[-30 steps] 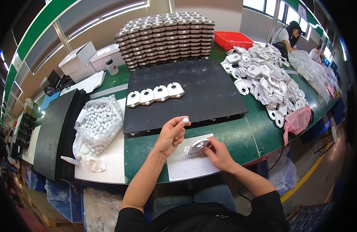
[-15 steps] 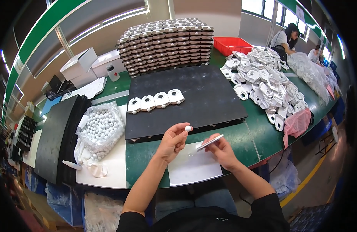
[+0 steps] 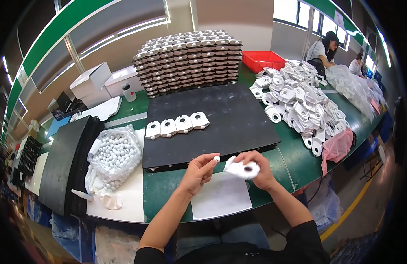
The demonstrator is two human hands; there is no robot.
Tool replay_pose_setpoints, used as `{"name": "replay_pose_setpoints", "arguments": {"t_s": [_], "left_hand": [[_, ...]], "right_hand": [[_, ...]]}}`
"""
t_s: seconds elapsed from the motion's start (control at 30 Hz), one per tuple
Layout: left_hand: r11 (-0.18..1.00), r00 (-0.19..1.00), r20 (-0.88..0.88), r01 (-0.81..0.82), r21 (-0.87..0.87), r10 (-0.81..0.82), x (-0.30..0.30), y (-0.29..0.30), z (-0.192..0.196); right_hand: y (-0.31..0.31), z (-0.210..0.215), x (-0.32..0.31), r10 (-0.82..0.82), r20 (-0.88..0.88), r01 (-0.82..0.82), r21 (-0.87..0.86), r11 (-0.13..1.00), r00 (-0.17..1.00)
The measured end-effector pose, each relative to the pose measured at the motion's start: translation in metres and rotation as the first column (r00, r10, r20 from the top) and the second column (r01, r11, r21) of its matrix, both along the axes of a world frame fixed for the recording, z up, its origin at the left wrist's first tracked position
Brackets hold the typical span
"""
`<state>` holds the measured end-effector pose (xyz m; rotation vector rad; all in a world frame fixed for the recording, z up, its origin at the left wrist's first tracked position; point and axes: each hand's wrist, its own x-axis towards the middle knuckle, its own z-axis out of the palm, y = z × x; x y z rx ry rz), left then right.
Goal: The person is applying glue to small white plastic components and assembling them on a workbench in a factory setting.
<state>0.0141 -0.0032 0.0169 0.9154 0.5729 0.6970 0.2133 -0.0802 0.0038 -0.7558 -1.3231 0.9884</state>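
Observation:
Between the thumb and fingers of my left hand (image 3: 200,173) is a small white ball (image 3: 217,159) with a dark spot on it. My right hand (image 3: 259,169) grips a white plastic part (image 3: 241,168) with a round dark hole, its near end close to the ball but apart from it. Both hands are over the front of the green table, above a white sheet of paper (image 3: 221,200). Beyond them, a row of several similar white parts (image 3: 168,126), with balls at their near edges, lies on a black board (image 3: 230,114).
A clear bag of white balls (image 3: 115,149) stands left of the board, beside stacked black boards (image 3: 64,163). Behind rises a tall stack of loaded trays (image 3: 190,61). At right lie a heap of white parts (image 3: 296,99), a red bin (image 3: 263,60) and pink netting (image 3: 335,145).
My right hand has turned the white part so its holed face shows, and brought it up nearer the ball. My left hand still pinches the ball. The view has shifted slightly.

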Motion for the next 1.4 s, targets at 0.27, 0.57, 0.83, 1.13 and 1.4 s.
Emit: {"name": "replay_pose_setpoints", "arguments": {"t_s": [0.27, 0.57, 0.83, 1.13, 1.4], "left_hand": [[1.000, 0.997, 0.075, -0.014, 0.018, 0.013, -0.003, -0.001, 0.002], [0.988, 0.999, 0.011, -0.052, 0.146, 0.051, 0.003, -0.003, -0.002], [0.962, 0.994, -0.069, -0.067, 0.263, 0.088, 0.005, -0.005, -0.004], [0.900, 0.982, -0.070, -0.131, 0.415, 0.176, 0.005, -0.004, -0.006], [0.880, 0.987, -0.156, 0.051, 0.473, 0.027, 0.006, -0.012, 0.001]], "right_hand": [[0.000, 0.020, 0.002, -0.457, 0.627, -0.090, 0.644, 0.760, 0.631], [0.013, -0.005, -0.021, -0.104, -0.353, 0.012, -0.253, 0.967, 0.930], [0.011, -0.004, -0.023, -0.071, -0.384, -0.063, -0.327, 0.943, 0.921], [0.012, -0.008, -0.022, -0.043, -0.361, -0.068, -0.290, 0.955, 0.931], [0.014, 0.011, -0.007, 0.157, -0.141, -0.196, -0.335, 0.922, 0.978]]}}
